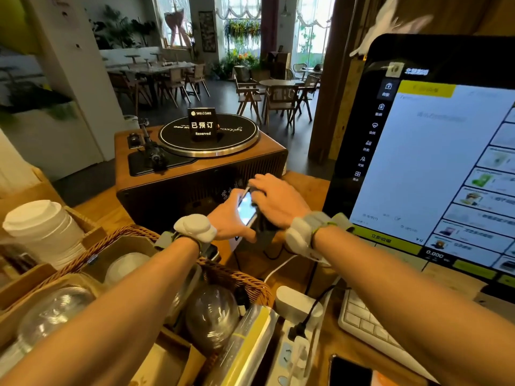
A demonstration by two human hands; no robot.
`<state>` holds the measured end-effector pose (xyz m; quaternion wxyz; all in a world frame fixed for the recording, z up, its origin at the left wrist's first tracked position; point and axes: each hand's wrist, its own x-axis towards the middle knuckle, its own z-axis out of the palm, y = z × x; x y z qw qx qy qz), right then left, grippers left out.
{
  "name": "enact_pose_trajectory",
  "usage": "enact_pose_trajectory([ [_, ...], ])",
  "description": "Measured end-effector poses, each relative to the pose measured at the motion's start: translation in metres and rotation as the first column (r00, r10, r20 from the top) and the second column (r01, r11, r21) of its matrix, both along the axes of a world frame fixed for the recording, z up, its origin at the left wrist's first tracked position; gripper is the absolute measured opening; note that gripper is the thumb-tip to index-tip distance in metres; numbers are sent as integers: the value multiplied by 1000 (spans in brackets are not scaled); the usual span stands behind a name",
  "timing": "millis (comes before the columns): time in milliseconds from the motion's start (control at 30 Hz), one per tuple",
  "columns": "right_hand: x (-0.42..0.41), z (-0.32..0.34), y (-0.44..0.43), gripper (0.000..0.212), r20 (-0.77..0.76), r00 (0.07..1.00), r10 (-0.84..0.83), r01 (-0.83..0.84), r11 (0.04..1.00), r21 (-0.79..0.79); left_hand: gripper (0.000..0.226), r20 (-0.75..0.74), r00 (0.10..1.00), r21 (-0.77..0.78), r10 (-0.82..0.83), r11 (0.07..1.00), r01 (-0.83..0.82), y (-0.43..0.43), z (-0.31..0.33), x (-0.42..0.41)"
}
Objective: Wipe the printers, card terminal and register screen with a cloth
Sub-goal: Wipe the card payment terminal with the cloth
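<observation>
In the grip, the card terminal (246, 208) had a glossy screen; beyond it, the record player (272, 153) showed smooth matt wood.

Bare forearms, grey-white padded wristbands (302, 235), green trim

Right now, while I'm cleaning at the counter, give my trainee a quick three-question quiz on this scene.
1. True or false: the Reserved sign stands on the platter of the record player.
2. Which hand grips the card terminal: A left, B right?
3. Fill in: the register screen is ___ (lit or dark).
Key: 1 true; 2 A, the left hand; 3 lit.
</observation>
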<state>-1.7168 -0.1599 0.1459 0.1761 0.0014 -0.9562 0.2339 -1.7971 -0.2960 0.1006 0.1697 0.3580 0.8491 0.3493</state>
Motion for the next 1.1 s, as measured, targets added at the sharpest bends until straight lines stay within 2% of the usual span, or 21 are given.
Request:
enact_pose_trajectory([
  [100,-11,10,18,33,113,977,-179,195,968,-155,103,-54,998,-20,-43,999,42,6,5,7],
  [167,-4,2,5,35,57,990,-127,136,969,-205,100,-46,999,14,12,1000,-11,2,9,0],
  [233,4,-6,-3,35,41,999,-35,41,983,-181,101,-50,998,12,42,999,-42,-2,9,-2],
  [333,-7,4,21,36,168,970,-175,187,981,-56,106,-84,996,-37,-41,999,38,2,6,5],
  [400,-11,7,21,38,159,969,-187,197,979,-49,104,-90,995,-29,-38,999,36,3,11,2],
  [500,-3,-5,4,36,127,987,-96,128,953,-275,103,-128,992,-47,11,999,-17,0,17,-7],
  [600,-9,4,19,19,68,955,-290,289,850,-441,108,-147,984,-103,-98,991,83,8,15,1],
  [667,-8,10,23,23,-9,939,-344,307,849,-431,109,-113,989,-60,-91,995,85,10,16,3],
  [700,-5,8,16,29,-30,956,-291,253,875,-413,109,-100,993,-34,-64,998,61,9,18,0],
  [767,-1,-4,-2,43,-37,986,-164,148,951,-272,110,-95,995,-15,13,1000,-14,3,19,-6],
  [833,-2,-6,-3,48,-18,994,-105,100,979,-177,110,-118,992,-19,32,999,-34,0,17,-4],
  [900,-7,4,9,48,31,988,-149,152,959,-241,114,-154,987,-57,-35,998,26,3,16,2],
  [967,-8,5,11,45,80,979,-189,202,953,-225,115,-181,982,-79,-53,996,39,2,18,3],
  [1100,-1,-9,-5,44,47,995,-83,91,976,-200,107,-151,987,-32,48,998,-53,-6,20,0],
])
